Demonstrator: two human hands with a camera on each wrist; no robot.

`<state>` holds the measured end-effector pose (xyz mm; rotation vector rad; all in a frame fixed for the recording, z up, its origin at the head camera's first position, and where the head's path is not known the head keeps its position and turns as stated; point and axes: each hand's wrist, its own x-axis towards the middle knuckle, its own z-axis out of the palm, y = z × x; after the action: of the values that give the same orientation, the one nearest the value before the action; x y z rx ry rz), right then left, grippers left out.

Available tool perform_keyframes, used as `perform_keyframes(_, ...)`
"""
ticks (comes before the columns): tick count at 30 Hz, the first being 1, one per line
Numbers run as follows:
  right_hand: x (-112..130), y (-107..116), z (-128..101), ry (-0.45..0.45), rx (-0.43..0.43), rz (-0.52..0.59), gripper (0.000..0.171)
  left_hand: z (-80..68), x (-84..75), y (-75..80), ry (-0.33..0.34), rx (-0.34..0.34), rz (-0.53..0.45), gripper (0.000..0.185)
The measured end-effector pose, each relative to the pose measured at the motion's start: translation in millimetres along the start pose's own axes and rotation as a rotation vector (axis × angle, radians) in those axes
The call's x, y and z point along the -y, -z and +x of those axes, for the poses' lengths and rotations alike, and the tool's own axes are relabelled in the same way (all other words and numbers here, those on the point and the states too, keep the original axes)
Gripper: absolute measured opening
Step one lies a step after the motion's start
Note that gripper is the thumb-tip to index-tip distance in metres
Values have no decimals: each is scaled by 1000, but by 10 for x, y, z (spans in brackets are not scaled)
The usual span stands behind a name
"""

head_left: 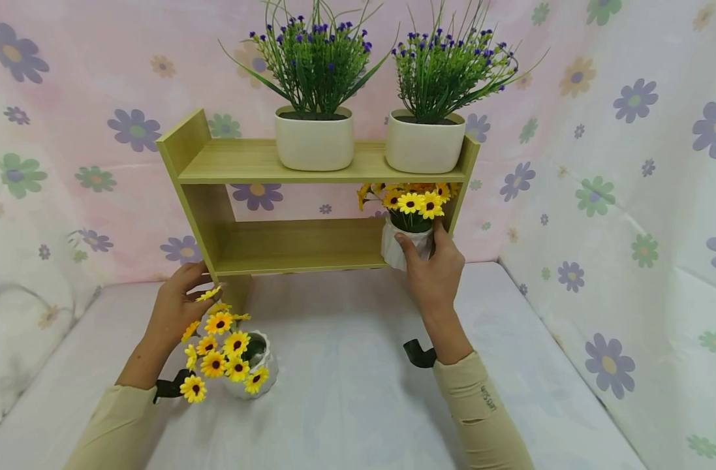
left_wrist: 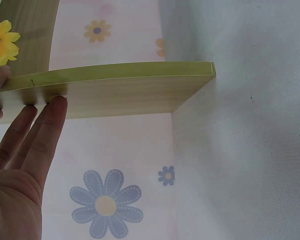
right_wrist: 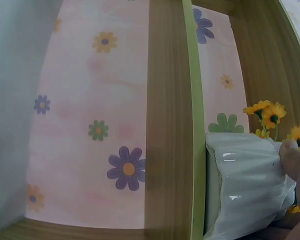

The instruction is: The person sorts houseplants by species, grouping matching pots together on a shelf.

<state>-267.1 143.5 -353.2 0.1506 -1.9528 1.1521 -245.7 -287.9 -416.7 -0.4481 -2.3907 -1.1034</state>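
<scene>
In the head view my right hand (head_left: 436,267) grips a white ribbed flowerpot (head_left: 393,245) with yellow daisy-like flowers (head_left: 410,203), thumb across its front. The pot stands upright at the right end of the lower shelf board, its base right at the front edge; the right wrist view shows the pot (right_wrist: 250,185) close over the board. My left hand (head_left: 172,303) holds the left side panel of the wooden shelf (head_left: 181,163); in the left wrist view its fingers (left_wrist: 52,122) lie against the panel's outer face, the thumb on the other side.
A second white pot (head_left: 269,375) with yellow flowers (head_left: 217,356) stands on the table in front of the shelf's left leg, near my left forearm. Two cream planters (head_left: 314,143) (head_left: 425,147) with tall purple-flowered plants stand on the top board. Flower-patterned cloth (head_left: 634,261) surrounds the table.
</scene>
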Motion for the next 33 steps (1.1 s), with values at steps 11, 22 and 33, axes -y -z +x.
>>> perform_keyframes(11,-19,-23,-16,159,-165,-79,71,4,-8,-8,19,6,-9,65)
perform_keyframes(22,-25,-60,-38,186,-282,-71,62,-21,-6,-21,33,14,-7,68)
perform_keyframes(33,90,-246,-219,343,-181,-40,38,18,11,-14,18,2,-8,66)
